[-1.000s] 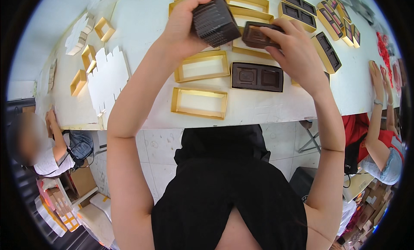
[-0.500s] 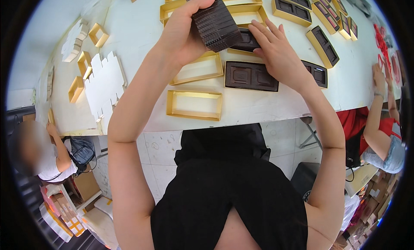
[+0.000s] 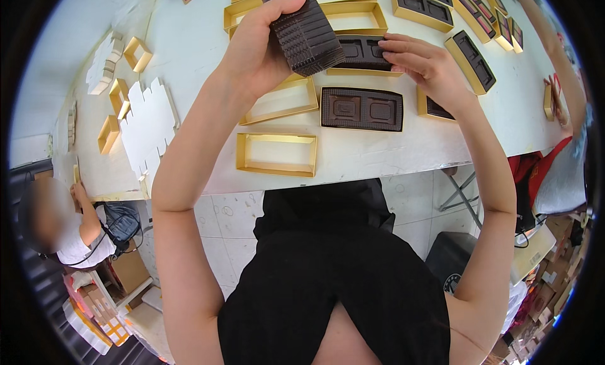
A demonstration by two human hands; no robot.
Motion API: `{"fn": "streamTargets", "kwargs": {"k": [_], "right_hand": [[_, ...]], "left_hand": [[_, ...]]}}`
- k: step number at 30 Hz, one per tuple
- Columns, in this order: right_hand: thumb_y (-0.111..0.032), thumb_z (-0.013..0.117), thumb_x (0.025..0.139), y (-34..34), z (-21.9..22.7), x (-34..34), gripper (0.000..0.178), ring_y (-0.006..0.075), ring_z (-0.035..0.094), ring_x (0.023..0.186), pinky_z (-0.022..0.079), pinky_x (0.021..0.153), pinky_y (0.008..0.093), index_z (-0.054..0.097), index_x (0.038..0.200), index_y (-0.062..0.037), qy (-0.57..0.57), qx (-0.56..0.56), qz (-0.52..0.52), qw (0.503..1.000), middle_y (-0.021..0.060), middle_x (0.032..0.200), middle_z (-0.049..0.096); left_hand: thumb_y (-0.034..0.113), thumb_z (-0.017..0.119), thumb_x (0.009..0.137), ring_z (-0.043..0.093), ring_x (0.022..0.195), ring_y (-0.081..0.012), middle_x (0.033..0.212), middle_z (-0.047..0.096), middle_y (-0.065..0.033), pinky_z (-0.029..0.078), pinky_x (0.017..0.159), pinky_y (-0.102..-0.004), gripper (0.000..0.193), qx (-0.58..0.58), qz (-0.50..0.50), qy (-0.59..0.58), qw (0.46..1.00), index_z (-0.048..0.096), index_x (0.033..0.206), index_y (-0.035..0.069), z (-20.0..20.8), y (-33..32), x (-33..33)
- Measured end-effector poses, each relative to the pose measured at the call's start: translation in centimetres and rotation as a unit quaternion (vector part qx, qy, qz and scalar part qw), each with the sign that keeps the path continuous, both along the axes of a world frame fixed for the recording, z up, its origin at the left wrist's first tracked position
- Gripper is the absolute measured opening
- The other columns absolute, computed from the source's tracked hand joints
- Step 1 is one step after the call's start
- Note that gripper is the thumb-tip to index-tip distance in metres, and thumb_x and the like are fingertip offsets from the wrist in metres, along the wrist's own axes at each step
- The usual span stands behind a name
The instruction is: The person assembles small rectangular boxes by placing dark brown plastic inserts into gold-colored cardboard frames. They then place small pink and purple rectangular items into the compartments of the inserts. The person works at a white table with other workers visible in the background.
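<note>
- Currently, left hand [image 3: 255, 53] grips dark tray stack [image 3: 309, 37].
- Right hand [image 3: 432, 69], fingers loosely curled, sits at tray [image 3: 357, 52] inside gold box [image 3: 365, 71]; contact or grip unclear.

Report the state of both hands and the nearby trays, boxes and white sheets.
Left hand: closed around the tray stack
Tray stack: nested, tilted, held aloft
Right hand: open, at the boxed tray
Boxed tray: in its gold box, partly hidden
Nearest tray: flat, both compartments empty
Nearest gold box: open, no tray inside
White sheets: flat, unfolded
</note>
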State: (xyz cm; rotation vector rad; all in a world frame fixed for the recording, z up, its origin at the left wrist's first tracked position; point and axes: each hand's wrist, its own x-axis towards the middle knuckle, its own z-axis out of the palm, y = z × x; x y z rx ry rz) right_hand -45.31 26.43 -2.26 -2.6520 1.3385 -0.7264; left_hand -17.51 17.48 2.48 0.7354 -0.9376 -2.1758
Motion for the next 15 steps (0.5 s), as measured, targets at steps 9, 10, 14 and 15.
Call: {"fn": "streamTargets", "kwargs": {"k": [9, 10, 14, 15], "right_hand": [[-0.024, 0.065, 0.094, -0.4, 5.1, 3.0, 0.037, 0.0294, 0.064, 0.111, 0.049, 0.096, 0.0363, 0.062, 0.123, -0.0009, -0.138, 0.099, -0.09, 0.981, 0.0159, 0.122, 0.066], [-0.029, 0.067, 0.094, -0.8, 4.0, 4.7, 0.048, 0.0263, 0.065, 0.107, 0.049, 0.094, 0.0338, 0.057, 0.13, 0.0011, -0.379, 0.12, -0.041, 0.917, 0.0184, 0.116, 0.068], [-0.033, 0.076, 0.085, -2.2, 7.8, 7.5, 0.066, 0.0192, 0.066, 0.093, 0.053, 0.081, 0.0284, 0.054, 0.126, 0.0141, -0.413, 0.308, -0.047, 0.856, 0.0165, 0.11, 0.067], [-0.032, 0.075, 0.086, -2.9, 7.7, 7.5, 0.06, 0.0181, 0.066, 0.088, 0.053, 0.078, 0.0277, 0.057, 0.124, 0.0102, -0.456, 0.276, -0.046, 0.845, 0.0147, 0.105, 0.069]], "left_hand": [[0.025, 0.075, 0.087, 0.062, 0.101, -0.0161, 0.108, 0.064, -0.0054, 0.05, 0.091, -0.0328, 0.04, -0.071, 0.053, -0.049, 0.995, 0.059, 0.115, 0.003, 1.5, 2.4, -0.2], [0.026, 0.076, 0.086, 0.062, 0.102, -0.0162, 0.108, 0.064, -0.0056, 0.05, 0.091, -0.0326, 0.042, -0.099, 0.049, -0.052, 0.993, 0.059, 0.116, 0.002, 1.5, 2.4, -0.5], [0.025, 0.08, 0.083, 0.063, 0.102, -0.0158, 0.111, 0.064, -0.0067, 0.05, 0.092, -0.033, 0.052, -0.202, 0.057, -0.062, 0.976, 0.056, 0.12, -0.001, 2.1, 1.8, -0.7], [0.025, 0.077, 0.086, 0.064, 0.102, -0.0162, 0.114, 0.064, -0.0066, 0.051, 0.093, -0.0351, 0.048, -0.24, 0.058, -0.078, 0.966, 0.056, 0.122, 0.002, 2.6, 1.1, -0.2]]}}
